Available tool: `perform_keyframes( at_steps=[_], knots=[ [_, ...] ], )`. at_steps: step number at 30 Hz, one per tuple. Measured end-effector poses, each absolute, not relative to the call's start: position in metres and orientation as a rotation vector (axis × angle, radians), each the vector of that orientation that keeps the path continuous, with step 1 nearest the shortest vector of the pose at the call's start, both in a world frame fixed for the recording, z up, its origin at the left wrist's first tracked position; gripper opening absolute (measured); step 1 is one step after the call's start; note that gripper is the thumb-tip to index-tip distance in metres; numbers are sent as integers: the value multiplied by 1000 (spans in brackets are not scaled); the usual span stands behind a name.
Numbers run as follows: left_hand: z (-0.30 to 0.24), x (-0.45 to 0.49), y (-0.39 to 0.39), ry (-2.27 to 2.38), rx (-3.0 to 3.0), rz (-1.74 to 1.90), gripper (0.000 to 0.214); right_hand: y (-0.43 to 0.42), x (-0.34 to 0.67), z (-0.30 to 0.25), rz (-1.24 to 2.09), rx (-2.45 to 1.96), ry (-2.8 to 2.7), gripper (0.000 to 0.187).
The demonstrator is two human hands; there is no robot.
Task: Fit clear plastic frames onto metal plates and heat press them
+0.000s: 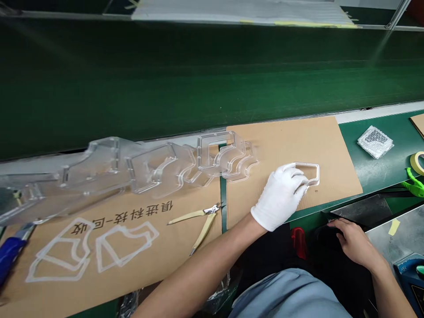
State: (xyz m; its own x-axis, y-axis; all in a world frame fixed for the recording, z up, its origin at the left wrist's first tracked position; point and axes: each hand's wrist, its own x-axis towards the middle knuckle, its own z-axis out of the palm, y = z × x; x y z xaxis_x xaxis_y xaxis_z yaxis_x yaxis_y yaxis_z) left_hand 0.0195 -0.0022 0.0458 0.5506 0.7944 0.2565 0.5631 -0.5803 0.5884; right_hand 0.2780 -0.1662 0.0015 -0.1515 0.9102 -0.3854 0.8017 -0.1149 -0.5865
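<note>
My left hand (281,194), in a white glove, is closed on the left end of a small clear plastic frame (318,173), which rests on the right cardboard sheet. Some of the frame is hidden by the glove. Bare and lower down, my right hand (356,243) is beside a dark metal tray-like part (371,211) below the table edge. Its index finger stretches out apart from the thumb, and I see nothing held in it. Left of the gloved hand stand several clear plastic housings (218,154) in a row.
Yellow-handled nippers (198,218) and flat white outline pieces (126,245) lie on the left cardboard (132,282). A blue-handled tool (13,254) is at far left. To the right are a stack of wrapped pieces (375,141), green clippers (414,185) and tape (418,162).
</note>
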Motion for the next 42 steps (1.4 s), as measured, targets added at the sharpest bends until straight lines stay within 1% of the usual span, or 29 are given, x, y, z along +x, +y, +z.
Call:
perform_keyframes(
  at_steps=[1, 3, 4, 6, 7, 9, 12, 16, 18, 21, 22, 24, 25, 28, 31, 34, 36, 40, 42],
  knots=[
    [45, 19, -2, 1106, 2368, 693, 14, -168, 277, -2, 1122, -1905, -1980, 34],
    [45, 19, -2, 1128, 2407, 662, 15, -171, 274, -5, 1111, -1936, -1907, 18],
    [46, 19, -2, 1140, 2421, 650, 17, -170, 271, -4, 1087, -1984, -1873, 19],
    [47, 20, -3, 1153, 2433, 646, 20, -166, 267, 3, 1019, -2064, -1850, 29],
    [49, 20, -3, 1154, 2434, 656, 20, -163, 266, 8, 997, -2062, -1857, 30],
    [51, 20, -5, 1148, 2452, 663, 17, -155, 265, 20, 1012, -1948, -1879, 27],
    [55, 20, -7, 1138, 2531, 601, 15, -144, 265, 35, 1006, -1725, -1895, 37],
    [55, 20, -8, 1123, 2553, 573, 18, -135, 265, 45, 841, -1741, -1749, 24],
    [55, 21, -8, 1119, 2534, 593, 19, -130, 263, 48, 790, -1803, -1700, 27],
    [56, 24, -7, 1120, 2521, 596, 19, -114, 258, 48, 672, -1863, -1671, 40],
    [56, 25, -7, 1118, 2519, 594, 19, -107, 255, 48, 623, -1853, -1655, 38],
    [56, 26, -5, 1114, 2517, 593, 20, -91, 249, 47, 560, -1773, -1652, 26],
    [55, 25, -3, 1120, 2519, 601, 20, -83, 246, 46, 537, -1720, -1665, 22],
    [52, 19, 7, 1192, 2518, 653, 22, -60, 236, 42, 484, -1602, -1695, 27],
    [50, 11, 22, 1277, 2446, 679, 26, -38, 230, 35, 541, -1598, -1603, 25],
    [49, 7, 39, 1360, 2243, 670, 27, -19, 227, 27, 683, -1651, -1461, 31],
    [47, 7, 49, 1398, 2110, 658, 25, -9, 227, 22, 749, -1686, -1432, 35],
    [42, 11, 62, 1390, 1980, 562, 17, 2, 224, 20, 796, -1734, -1447, 37],
    [40, 13, 64, 1362, 1917, 553, 17, 5, 222, 22, 816, -1758, -1430, 38]
  ],
)
